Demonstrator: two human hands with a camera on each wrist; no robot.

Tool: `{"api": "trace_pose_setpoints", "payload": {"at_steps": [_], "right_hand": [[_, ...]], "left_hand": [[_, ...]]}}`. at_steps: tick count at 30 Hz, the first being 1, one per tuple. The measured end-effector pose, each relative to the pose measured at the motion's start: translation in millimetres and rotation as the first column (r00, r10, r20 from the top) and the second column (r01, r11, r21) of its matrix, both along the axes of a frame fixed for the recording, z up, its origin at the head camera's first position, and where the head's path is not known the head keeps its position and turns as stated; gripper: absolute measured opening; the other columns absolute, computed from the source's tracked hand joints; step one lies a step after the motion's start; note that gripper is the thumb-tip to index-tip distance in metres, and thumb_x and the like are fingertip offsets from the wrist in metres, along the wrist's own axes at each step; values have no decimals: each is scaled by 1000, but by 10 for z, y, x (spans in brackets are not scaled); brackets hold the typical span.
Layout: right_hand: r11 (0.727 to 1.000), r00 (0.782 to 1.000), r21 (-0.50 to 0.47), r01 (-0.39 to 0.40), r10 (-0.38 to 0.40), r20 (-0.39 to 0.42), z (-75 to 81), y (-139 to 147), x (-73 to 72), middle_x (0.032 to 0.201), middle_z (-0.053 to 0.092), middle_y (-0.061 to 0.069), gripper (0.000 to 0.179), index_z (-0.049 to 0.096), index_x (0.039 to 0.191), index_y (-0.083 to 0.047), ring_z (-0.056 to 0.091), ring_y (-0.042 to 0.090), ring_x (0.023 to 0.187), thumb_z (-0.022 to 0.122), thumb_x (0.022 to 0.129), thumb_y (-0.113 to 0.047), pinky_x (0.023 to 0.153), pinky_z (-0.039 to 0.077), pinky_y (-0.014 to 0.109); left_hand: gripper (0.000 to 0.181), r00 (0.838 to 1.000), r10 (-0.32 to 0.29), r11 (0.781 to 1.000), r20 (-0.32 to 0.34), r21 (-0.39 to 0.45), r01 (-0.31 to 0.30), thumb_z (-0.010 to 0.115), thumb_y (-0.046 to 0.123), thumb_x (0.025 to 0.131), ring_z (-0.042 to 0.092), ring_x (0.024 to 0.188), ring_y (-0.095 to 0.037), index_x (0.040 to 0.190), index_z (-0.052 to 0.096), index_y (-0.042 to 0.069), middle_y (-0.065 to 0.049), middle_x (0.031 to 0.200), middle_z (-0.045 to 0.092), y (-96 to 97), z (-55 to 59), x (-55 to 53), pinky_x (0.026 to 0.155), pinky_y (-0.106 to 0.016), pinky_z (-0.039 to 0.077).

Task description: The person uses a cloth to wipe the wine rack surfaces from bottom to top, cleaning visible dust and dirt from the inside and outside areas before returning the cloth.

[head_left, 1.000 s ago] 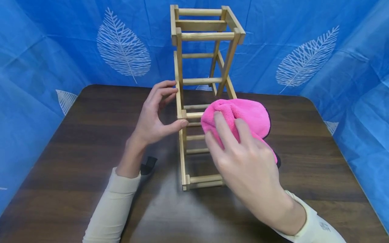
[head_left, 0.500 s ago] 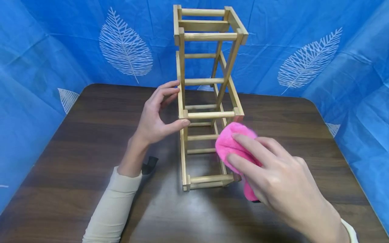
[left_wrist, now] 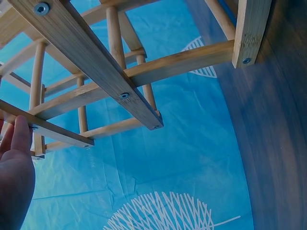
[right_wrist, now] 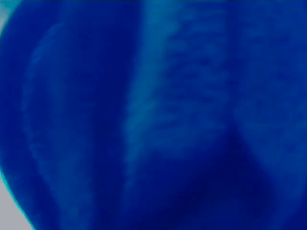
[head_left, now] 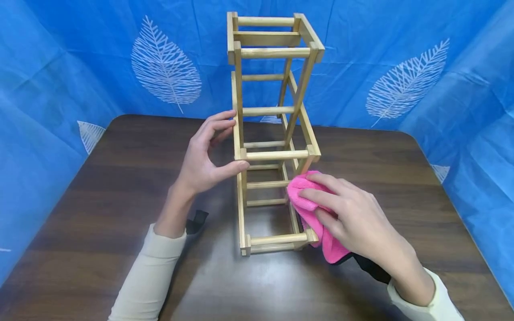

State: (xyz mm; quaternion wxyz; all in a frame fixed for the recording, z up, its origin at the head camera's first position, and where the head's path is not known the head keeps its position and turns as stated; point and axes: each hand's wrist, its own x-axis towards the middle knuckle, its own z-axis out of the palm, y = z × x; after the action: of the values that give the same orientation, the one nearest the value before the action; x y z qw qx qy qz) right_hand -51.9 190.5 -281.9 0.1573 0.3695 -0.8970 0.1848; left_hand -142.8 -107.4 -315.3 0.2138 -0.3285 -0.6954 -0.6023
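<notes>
A tall, open rack of pale wood [head_left: 277,155] stands upright on the table, with round rungs and flat side bars. My left hand [head_left: 202,165] holds its left side at the middle tier, fingers behind the bar and thumb at the front corner. In the left wrist view, fingers of the left hand [left_wrist: 17,177] touch a bar at the left edge. My right hand [head_left: 361,218] grips a bunched pink plush cloth [head_left: 309,218] against the front right post, below the middle tier. Cloth and fingers hide much of that post. Dark, blurred folds fill the right wrist view.
The brown wooden table [head_left: 100,200] has rounded far corners. A blue curtain [head_left: 341,67] with white leaf prints hangs behind and at both sides. Black straps show at the left wrist [head_left: 196,221] and below the right hand.
The right hand has brought the cloth from the middle tier's front right corner down to the post beneath it, uncovering that corner. The left hand keeps its place on the rack.
</notes>
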Motion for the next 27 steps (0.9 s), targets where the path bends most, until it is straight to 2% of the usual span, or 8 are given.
{"api": "trace_pose_setpoints", "payload": {"at_steps": [2,6,11,15,17,22,24,27], "right_hand": [[1000,1000,-14,-11,11,27,-34,21,-35,131,61,12,49,73,120,-13,64,33,110,79,73,1,68,56,49],[998,997,14,-56,55,49,-31,44,-78,131,61,11,46,74,117,-17,66,30,103,74,75,1,65,55,44],[993,982,30,-112,106,155,20,98,-101,132,59,7,45,75,115,-19,64,25,105,72,75,3,70,54,40],[988,964,-13,-155,154,218,29,189,-47,135,57,3,48,74,116,-20,60,20,112,71,75,4,78,52,32],[984,961,-23,-178,179,212,23,226,7,136,56,2,48,74,117,-21,59,18,115,71,75,2,82,50,26],[975,963,-9,-222,221,156,12,258,145,140,54,2,33,73,118,-25,54,20,124,58,90,-16,89,45,19],[974,966,10,-226,222,132,21,254,193,140,54,2,33,73,119,-27,55,19,124,47,99,-26,87,47,21],[974,972,42,-222,217,93,43,232,270,139,55,2,36,73,118,-27,56,20,121,41,103,-32,79,53,28]], "left_hand": [[82,1000,-7,1000,-2,3,7,80,50,78,48,129,-26,126,54,-11,-16,141,49,-2,-3,1,108,-41,39],[80,1000,11,1000,-29,-20,-12,79,49,79,48,129,-26,126,53,-11,-17,141,49,-17,3,-5,109,-41,38],[77,993,75,991,-90,-102,-84,75,51,81,49,127,-25,125,55,-8,-16,140,51,-37,-6,-10,108,-40,40],[76,978,116,976,-171,-163,-144,71,56,82,50,126,-24,124,57,-6,-16,138,54,-34,3,-28,104,-41,43],[77,970,121,970,-210,-181,-160,69,59,83,50,126,-25,123,57,-6,-16,136,55,-35,12,-42,104,-41,42],[77,959,115,963,-258,-208,-171,64,63,85,51,126,-25,123,62,-4,-19,135,55,-40,26,-69,104,-44,42],[76,958,115,963,-261,-206,-172,64,64,85,51,125,-26,122,64,-3,-19,134,55,-38,25,-73,103,-44,43],[76,957,114,968,-265,-188,-167,64,63,85,51,125,-27,121,65,-4,-21,133,55,-36,22,-72,102,-44,43]]}}
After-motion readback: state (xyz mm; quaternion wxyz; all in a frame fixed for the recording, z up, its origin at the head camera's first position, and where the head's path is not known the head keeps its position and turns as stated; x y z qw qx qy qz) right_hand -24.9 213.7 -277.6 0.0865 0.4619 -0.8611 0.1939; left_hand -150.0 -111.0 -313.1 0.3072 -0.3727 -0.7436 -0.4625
